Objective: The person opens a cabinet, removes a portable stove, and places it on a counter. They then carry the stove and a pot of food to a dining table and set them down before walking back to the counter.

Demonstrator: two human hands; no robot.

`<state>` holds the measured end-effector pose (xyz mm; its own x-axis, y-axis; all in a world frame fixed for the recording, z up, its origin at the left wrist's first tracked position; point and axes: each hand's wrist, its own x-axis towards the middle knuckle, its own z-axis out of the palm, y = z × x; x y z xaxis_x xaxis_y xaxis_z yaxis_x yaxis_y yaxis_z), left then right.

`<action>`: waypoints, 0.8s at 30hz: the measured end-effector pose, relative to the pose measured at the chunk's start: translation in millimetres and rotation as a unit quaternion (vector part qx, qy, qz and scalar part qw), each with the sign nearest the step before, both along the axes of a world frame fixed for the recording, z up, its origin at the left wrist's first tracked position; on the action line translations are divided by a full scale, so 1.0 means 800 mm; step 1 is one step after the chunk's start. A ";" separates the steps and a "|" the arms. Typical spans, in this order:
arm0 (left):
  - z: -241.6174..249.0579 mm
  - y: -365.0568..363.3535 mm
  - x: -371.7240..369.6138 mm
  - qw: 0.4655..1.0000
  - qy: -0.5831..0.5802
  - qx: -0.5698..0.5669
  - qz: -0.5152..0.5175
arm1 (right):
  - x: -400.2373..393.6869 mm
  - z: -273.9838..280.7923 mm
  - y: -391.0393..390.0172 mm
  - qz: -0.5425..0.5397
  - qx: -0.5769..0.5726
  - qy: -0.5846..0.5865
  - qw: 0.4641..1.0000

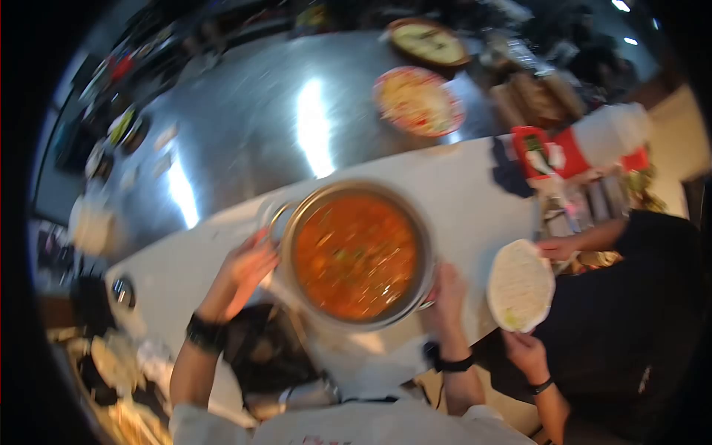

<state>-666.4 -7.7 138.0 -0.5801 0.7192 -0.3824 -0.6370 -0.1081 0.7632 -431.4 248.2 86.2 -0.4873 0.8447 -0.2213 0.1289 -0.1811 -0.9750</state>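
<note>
A large metal pot (305,300) of orange-red stew with bits of green stands on the white counter in front of me. My left hand (251,268) is beside the pot's left loop handle (279,221), its fingers stretched out towards it. At the pot's lower right, my right hand (448,297) is by the other handle (428,298). Motion smears its fingers, so I cannot see whether they grip that handle.
On my right, a person in black holds an oval dish (521,285) of pale food. Beyond the white counter (475,174) lies a steel table (245,111). It bears a red-rimmed plate (419,101) of food and a brown oval dish (429,42). Red and white containers (571,152) stand at right.
</note>
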 end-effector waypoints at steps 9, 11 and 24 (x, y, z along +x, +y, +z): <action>0.021 -0.002 -0.005 1.000 0.008 0.010 0.009 | -0.013 0.027 0.008 0.013 0.020 0.036 0.999; 0.030 -0.012 -0.003 0.999 0.028 0.021 0.014 | -0.011 0.035 0.003 0.017 0.029 0.038 0.999; 0.113 -0.141 0.102 0.989 0.057 0.085 0.106 | 0.006 0.117 -0.055 0.127 -0.011 0.074 0.989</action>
<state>-585.0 -120.2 228.1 -0.7575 0.6247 -0.1896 -0.4966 -0.3629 0.7885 -426.5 204.2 179.4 -0.7116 0.6867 -0.1483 0.0293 -0.1819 -0.9829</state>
